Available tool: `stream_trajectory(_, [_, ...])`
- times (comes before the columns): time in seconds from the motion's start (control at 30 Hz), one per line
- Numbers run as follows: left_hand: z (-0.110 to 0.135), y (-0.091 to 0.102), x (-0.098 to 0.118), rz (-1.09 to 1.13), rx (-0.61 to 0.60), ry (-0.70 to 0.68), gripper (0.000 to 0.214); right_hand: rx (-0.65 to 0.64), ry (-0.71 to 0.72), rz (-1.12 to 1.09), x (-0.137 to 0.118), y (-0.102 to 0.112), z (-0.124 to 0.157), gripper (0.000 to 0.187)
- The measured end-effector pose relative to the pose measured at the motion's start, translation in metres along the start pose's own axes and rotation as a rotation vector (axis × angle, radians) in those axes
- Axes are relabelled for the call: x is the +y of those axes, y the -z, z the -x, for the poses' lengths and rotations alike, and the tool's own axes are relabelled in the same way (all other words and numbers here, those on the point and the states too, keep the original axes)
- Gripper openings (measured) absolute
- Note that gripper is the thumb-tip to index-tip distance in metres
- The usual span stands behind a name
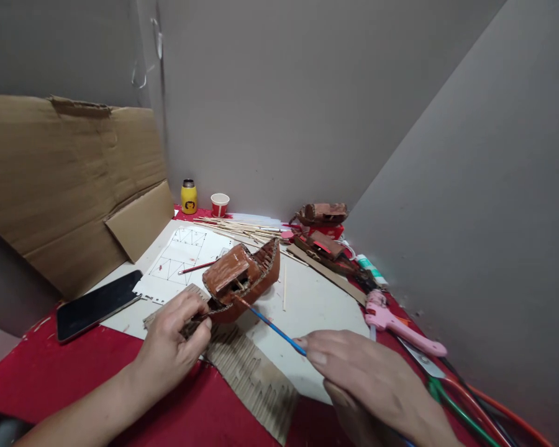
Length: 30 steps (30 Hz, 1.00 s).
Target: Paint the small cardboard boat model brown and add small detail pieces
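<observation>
My left hand point(179, 329) pinches the near end of a small brown model boat point(245, 279), holding it tilted above the table. The boat has a curved cabin roof with a glossy, wet-looking surface and corrugated cardboard edges. Between the fingers and thumb of my right hand point(354, 366) is a thin blue paintbrush point(277, 330). Its tip touches the boat's side just below the cabin opening. Under the boat lies a strip of corrugated cardboard point(256, 379) with dark stains.
A black phone point(97, 305) and a sheet with drawn triangles point(172, 270) lie left. Thin wooden sticks point(242, 228), a yellow bottle point(189, 197) and a paper cup point(220, 205) are behind. Rightward are two more model boats point(325, 213), a pink glue gun point(403, 326) and scissors point(428, 360).
</observation>
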State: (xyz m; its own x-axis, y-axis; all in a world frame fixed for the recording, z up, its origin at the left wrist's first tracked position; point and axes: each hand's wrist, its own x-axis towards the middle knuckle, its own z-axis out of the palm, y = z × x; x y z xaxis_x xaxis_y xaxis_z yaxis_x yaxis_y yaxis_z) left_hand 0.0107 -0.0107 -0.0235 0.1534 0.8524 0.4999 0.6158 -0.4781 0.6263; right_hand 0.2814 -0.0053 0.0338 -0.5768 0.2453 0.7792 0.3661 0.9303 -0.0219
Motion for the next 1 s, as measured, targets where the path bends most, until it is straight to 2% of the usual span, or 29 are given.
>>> stream_trajectory(0.17, [0.0, 0.0, 0.0, -0.007, 0.014, -0.013, 0.012, -0.007, 0.018, -0.026, 0.002, -0.006, -0.003, 0.029])
stream_trajectory(0.4, [0.0, 0.0, 0.002, -0.005, 0.016, 0.0, 0.012, -0.003, -0.074, 0.05, 0.003, 0.009, 0.007, 0.033])
stream_trajectory(0.67, [0.0, -0.001, 0.0, 0.008, 0.008, -0.014, 0.011, -0.007, 0.008, 0.057, 0.009, 0.002, -0.001, 0.031])
stream_trajectory(1.0, [0.002, 0.0, 0.0, -0.012, 0.008, -0.034, 0.011, -0.019, 0.028, 0.072, 0.007, 0.006, -0.002, 0.023])
